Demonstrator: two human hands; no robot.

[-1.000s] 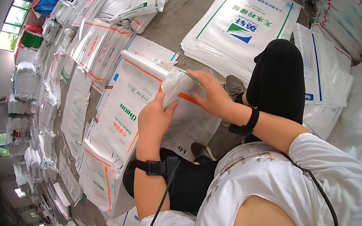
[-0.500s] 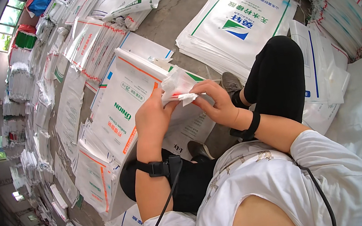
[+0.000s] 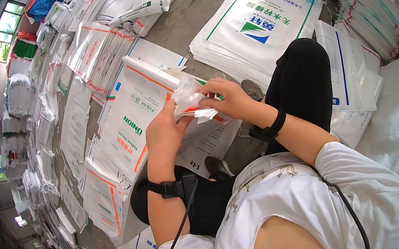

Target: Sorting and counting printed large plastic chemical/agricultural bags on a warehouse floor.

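Between my hands is the crumpled end of a white plastic sack, with a thin translucent film bunched up and an orange band along its edge. My left hand is closed on its left side, thumb and fingers pinching the edge. Fingers of my right hand pinch the film and the edge from the right. Just left of my left hand lies a flat white sack with orange stripes and green lettering, on top of others. How the held end joins the sacks below is hidden by my hands.
A neat stack of white sacks with green stripes lies on the concrete floor ahead. Piled sacks line the left side, and another tall pile stands at far right. My bent knee rises right of my hands.
My right hand has shifted slightly left and up, further over the sack's end, its fingers more curled. The film bunches more between the hands. My left hand stays at the edge.
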